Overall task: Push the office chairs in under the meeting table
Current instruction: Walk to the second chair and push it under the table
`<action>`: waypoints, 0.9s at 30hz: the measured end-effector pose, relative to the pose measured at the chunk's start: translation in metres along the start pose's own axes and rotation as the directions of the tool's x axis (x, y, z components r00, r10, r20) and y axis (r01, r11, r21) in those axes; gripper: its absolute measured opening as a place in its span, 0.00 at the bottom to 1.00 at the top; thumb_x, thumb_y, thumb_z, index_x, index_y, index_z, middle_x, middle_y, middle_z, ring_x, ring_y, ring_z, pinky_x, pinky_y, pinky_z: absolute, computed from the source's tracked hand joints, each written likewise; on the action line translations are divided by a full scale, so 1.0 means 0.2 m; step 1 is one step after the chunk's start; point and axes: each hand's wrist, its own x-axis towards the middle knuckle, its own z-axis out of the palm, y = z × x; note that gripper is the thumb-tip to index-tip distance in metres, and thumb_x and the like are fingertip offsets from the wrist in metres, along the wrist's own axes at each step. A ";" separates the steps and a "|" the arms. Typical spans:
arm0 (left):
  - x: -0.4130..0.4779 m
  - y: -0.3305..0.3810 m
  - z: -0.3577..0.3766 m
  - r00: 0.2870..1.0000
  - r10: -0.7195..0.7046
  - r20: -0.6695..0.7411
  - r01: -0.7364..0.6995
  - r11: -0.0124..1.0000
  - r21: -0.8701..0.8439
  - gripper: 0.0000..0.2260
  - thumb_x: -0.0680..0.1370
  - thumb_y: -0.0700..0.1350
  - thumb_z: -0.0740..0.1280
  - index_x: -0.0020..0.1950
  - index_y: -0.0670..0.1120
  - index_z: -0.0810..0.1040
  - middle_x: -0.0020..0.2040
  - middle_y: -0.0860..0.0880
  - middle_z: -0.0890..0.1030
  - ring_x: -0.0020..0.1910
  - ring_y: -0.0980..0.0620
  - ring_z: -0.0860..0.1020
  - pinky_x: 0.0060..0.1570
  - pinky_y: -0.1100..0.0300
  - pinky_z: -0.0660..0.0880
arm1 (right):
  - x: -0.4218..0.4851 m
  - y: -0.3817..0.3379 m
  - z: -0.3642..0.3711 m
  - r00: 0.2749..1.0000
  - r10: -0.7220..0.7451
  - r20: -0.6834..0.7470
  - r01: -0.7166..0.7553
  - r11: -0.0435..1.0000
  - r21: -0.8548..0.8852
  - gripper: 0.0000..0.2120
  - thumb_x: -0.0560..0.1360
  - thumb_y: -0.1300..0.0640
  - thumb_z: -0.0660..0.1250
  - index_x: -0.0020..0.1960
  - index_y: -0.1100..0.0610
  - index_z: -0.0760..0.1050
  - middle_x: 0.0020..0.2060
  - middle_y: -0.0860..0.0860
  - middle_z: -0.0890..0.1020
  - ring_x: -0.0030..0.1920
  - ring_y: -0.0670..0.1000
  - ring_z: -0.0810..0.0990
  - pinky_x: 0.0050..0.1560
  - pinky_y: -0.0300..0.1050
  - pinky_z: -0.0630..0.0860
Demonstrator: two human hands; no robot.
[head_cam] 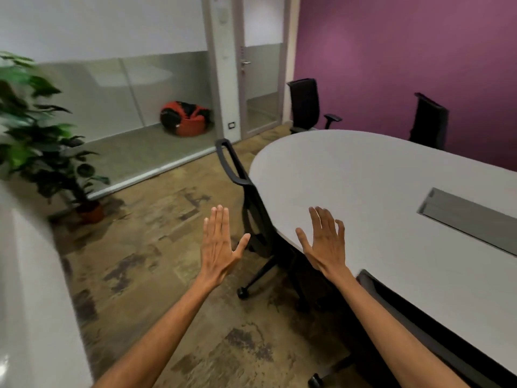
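A grey oval meeting table point(363, 177) fills the right side. One black mesh office chair point(246, 197) stands tucked against the table's near-left edge, its back upright. My left hand point(219, 247) is raised flat with fingers together, just left of that chair's back, not touching it. My right hand point(326, 242) is held open over the table's edge, holding nothing. Another black chair back point(405, 312) is tucked in at the lower right, under my right forearm. Two more black chairs point(306, 105) point(429, 121) stand on the far side, by the purple wall.
A potted green plant point(36, 135) stands at the left by a glass partition. A white rounded surface point(28, 275) fills the lower left. A red and black beanbag point(184, 119) lies behind the glass. A metal cable hatch point(470, 217) is set in the tabletop. Patterned carpet lies between.
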 end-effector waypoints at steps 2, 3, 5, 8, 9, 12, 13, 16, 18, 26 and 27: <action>0.02 -0.15 -0.04 0.998 -0.057 -0.021 0.057 0.998 0.024 0.39 0.79 0.67 0.50 0.80 0.42 0.47 0.81 0.43 0.47 0.80 0.48 0.42 0.78 0.44 0.46 | 0.09 -0.12 0.06 0.999 -0.035 0.013 0.035 0.999 0.001 0.33 0.78 0.33 0.44 0.76 0.50 0.54 0.77 0.51 0.60 0.77 0.52 0.54 0.74 0.58 0.51; 0.04 -0.29 -0.10 0.994 -0.105 -0.036 0.107 0.993 0.040 0.39 0.79 0.67 0.50 0.80 0.42 0.47 0.81 0.43 0.47 0.80 0.48 0.42 0.78 0.44 0.46 | 0.19 -0.25 0.12 0.997 -0.078 0.023 0.078 0.997 0.017 0.33 0.78 0.33 0.44 0.76 0.50 0.54 0.76 0.51 0.60 0.77 0.52 0.54 0.74 0.58 0.52; 0.08 -0.46 -0.15 0.987 -0.148 -0.060 0.152 0.985 0.083 0.40 0.78 0.68 0.48 0.80 0.42 0.47 0.81 0.42 0.47 0.80 0.48 0.42 0.78 0.43 0.47 | 0.29 -0.40 0.17 0.991 -0.130 0.035 0.129 0.991 0.022 0.33 0.78 0.33 0.44 0.76 0.51 0.55 0.76 0.51 0.61 0.76 0.52 0.55 0.74 0.58 0.53; 0.13 -0.75 -0.26 0.975 -0.201 -0.095 0.212 0.969 0.126 0.40 0.78 0.69 0.49 0.80 0.42 0.47 0.81 0.42 0.47 0.80 0.47 0.42 0.78 0.42 0.47 | 0.47 -0.67 0.30 0.975 -0.219 0.036 0.218 0.976 0.031 0.33 0.79 0.34 0.44 0.77 0.52 0.55 0.76 0.52 0.60 0.76 0.52 0.55 0.74 0.58 0.52; 0.15 -0.88 -0.31 0.967 -0.229 -0.112 0.243 0.960 0.141 0.40 0.78 0.69 0.49 0.80 0.42 0.46 0.81 0.41 0.47 0.80 0.47 0.42 0.78 0.42 0.47 | 0.55 -0.79 0.38 0.967 -0.251 0.039 0.249 0.967 0.049 0.33 0.79 0.34 0.44 0.77 0.52 0.55 0.76 0.52 0.60 0.76 0.52 0.55 0.74 0.57 0.52; 0.19 -1.14 -0.41 0.951 -0.272 -0.148 0.296 0.938 0.179 0.41 0.78 0.69 0.48 0.80 0.41 0.47 0.81 0.40 0.46 0.80 0.46 0.41 0.78 0.42 0.47 | 0.71 -1.06 0.51 0.949 -0.313 0.045 0.307 0.946 0.100 0.33 0.79 0.34 0.43 0.77 0.52 0.54 0.77 0.51 0.60 0.77 0.51 0.54 0.75 0.57 0.52; 0.21 -1.25 -0.43 0.940 -0.294 -0.173 0.324 0.928 0.182 0.41 0.78 0.69 0.48 0.80 0.41 0.47 0.81 0.40 0.46 0.80 0.46 0.41 0.78 0.43 0.47 | 0.77 -1.17 0.57 0.940 -0.336 0.054 0.329 0.939 0.104 0.33 0.79 0.34 0.44 0.78 0.52 0.54 0.77 0.51 0.60 0.77 0.51 0.53 0.75 0.57 0.52; 0.30 -1.50 -0.47 0.914 -0.345 -0.212 0.384 0.905 0.185 0.42 0.78 0.69 0.48 0.80 0.40 0.46 0.81 0.40 0.46 0.80 0.46 0.41 0.78 0.44 0.45 | 0.97 -1.42 0.72 0.922 -0.383 0.055 0.373 0.918 0.131 0.33 0.79 0.34 0.46 0.78 0.52 0.53 0.77 0.51 0.60 0.77 0.50 0.53 0.75 0.55 0.50; 0.35 -1.58 -0.46 0.908 -0.362 -0.212 0.400 0.899 0.178 0.41 0.78 0.69 0.48 0.80 0.40 0.45 0.81 0.41 0.45 0.80 0.47 0.41 0.78 0.44 0.45 | 1.08 -1.50 0.82 0.913 -0.404 0.052 0.394 0.909 0.134 0.33 0.79 0.35 0.45 0.78 0.51 0.53 0.77 0.51 0.59 0.77 0.50 0.53 0.75 0.55 0.50; 0.79 -2.06 -0.33 0.898 -0.376 -0.227 0.422 0.883 0.208 0.39 0.79 0.67 0.48 0.80 0.42 0.44 0.81 0.41 0.45 0.80 0.46 0.41 0.78 0.44 0.45 | 1.66 -1.85 1.22 0.899 -0.438 0.030 0.422 0.882 0.211 0.33 0.80 0.35 0.45 0.78 0.52 0.51 0.78 0.52 0.57 0.77 0.50 0.51 0.75 0.54 0.47; 0.89 -2.13 -0.31 0.905 -0.362 -0.226 0.409 0.887 0.217 0.39 0.80 0.67 0.47 0.80 0.42 0.44 0.81 0.41 0.45 0.80 0.46 0.42 0.78 0.45 0.44 | 1.75 -1.89 1.28 0.897 -0.441 0.030 0.424 0.878 0.224 0.33 0.79 0.35 0.45 0.78 0.52 0.51 0.78 0.52 0.57 0.77 0.51 0.52 0.75 0.54 0.48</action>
